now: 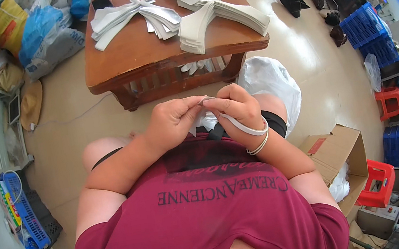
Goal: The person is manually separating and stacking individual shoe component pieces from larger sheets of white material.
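Note:
Above my lap, my left hand [174, 121] and my right hand [239, 112] meet fingertip to fingertip, both closed in a pinch. Between them is a narrow white strip [242, 127], which trails under my right fingers toward the right wrist. Its pinched end is small and partly covered by my thumbs. Thin pale bands [260, 147] circle my right wrist. Something white and crumpled [206, 120] shows just below my fingers, mostly hidden by the hands. In front of me, fanned stacks of white curved flat pieces [220, 21] lie on a brown wooden table [149, 65].
A white plastic bag [270, 80] stands by the table's right leg. Near my right elbow are an open cardboard box [341, 155] and a red stool [377, 183]. Blue crates [365, 27] line the right side. Stuffed bags [48, 41] and a straw hat [31, 104] are at left.

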`<state>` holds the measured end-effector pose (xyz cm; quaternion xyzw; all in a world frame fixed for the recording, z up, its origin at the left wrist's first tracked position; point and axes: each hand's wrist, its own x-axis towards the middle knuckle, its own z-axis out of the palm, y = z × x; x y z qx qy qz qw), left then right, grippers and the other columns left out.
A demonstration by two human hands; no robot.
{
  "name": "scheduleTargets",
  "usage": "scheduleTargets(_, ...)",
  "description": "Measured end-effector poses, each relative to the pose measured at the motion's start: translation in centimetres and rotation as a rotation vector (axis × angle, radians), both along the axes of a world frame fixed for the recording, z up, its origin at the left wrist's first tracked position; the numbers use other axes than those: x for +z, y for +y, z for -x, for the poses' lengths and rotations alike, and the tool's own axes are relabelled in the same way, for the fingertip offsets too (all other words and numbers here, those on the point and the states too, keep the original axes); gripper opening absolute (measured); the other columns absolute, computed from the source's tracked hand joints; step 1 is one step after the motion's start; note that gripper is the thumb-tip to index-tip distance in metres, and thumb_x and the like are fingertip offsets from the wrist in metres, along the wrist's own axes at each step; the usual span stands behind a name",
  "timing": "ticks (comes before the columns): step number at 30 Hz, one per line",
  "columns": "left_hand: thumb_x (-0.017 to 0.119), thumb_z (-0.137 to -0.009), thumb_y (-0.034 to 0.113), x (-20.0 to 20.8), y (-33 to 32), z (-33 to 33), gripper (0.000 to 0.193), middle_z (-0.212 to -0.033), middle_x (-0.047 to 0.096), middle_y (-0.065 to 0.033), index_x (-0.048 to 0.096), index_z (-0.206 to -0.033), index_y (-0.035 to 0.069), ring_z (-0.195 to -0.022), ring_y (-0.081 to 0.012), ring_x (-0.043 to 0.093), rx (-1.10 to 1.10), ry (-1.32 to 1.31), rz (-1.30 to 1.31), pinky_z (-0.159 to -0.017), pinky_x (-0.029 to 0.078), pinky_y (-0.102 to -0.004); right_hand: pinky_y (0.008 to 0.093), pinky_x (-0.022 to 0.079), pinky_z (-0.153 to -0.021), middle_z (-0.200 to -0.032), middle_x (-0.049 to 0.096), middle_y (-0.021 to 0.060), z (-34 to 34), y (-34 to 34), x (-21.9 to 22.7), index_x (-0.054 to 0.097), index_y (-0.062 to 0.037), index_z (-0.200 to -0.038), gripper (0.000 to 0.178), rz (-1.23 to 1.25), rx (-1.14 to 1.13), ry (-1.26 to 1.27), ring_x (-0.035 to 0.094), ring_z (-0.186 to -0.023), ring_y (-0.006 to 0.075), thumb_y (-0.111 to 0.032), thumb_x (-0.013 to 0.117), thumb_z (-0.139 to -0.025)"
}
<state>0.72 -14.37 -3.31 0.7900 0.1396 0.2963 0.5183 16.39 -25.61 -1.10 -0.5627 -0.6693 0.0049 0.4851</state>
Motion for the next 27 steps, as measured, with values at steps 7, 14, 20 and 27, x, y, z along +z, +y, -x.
scheduleTargets(7, 0.059, -0.086, 0.002, 0.5, 0.9, 0.2, 0.019, -0.083, 0.068, -0.0124, 0.066, -0.104, 0.001, -0.07, -0.0265, 0.065, -0.043, 0.026, -0.422, -0.065, 0.051, -0.032, 0.0293, 0.045, -0.054, -0.093, 0.055, 0.0097, 0.2, -0.6, -0.6, 0.071, -0.0094, -0.095, 0.032, 0.01, -0.106, -0.054, 0.054, -0.063, 0.0189, 0.004, 0.075, -0.066)
scheduleTargets(14, 0.061, -0.074, 0.007, 0.8, 1.6, 0.1, 0.021, -0.085, 0.069, -0.0058, 0.067, -0.095, 0.008, -0.072, -0.025, 0.064, -0.092, -0.011, -0.804, -0.064, 0.051, -0.0365, 0.0361, 0.048, -0.065, -0.102, 0.055, 0.0148, -0.6, -0.3, 0.4, 0.071, -0.0125, -0.105, 0.045, 0.128, -0.149, -0.189, 0.054, -0.068, 0.0235, -0.01, 0.082, -0.061)
scheduleTargets(20, 0.06, -0.075, 0.004, 1.0, 1.4, 0.3, 0.023, -0.085, 0.069, -0.0078, 0.067, -0.096, 0.008, -0.074, -0.0263, 0.065, -0.082, 0.075, -0.665, -0.065, 0.051, -0.0374, 0.0357, 0.049, -0.065, -0.097, 0.057, 0.015, -1.0, -0.1, 1.6, 0.065, -0.0031, -0.106, 0.044, 0.17, -0.24, -0.128, 0.059, -0.076, 0.0277, -0.009, 0.08, -0.065)
scheduleTargets(27, 0.061, -0.077, 0.001, 1.1, 1.2, 0.2, 0.025, -0.082, 0.068, -0.0103, 0.068, -0.1, 0.007, -0.072, -0.0296, 0.064, -0.019, 0.0, -0.589, -0.064, 0.051, -0.0379, 0.0349, 0.049, -0.06, -0.077, 0.059, 0.0108, -0.6, -0.1, 0.2, 0.061, -0.0025, -0.082, 0.017, 0.128, 0.012, 0.088, 0.059, -0.069, 0.0278, -0.001, 0.074, -0.072)
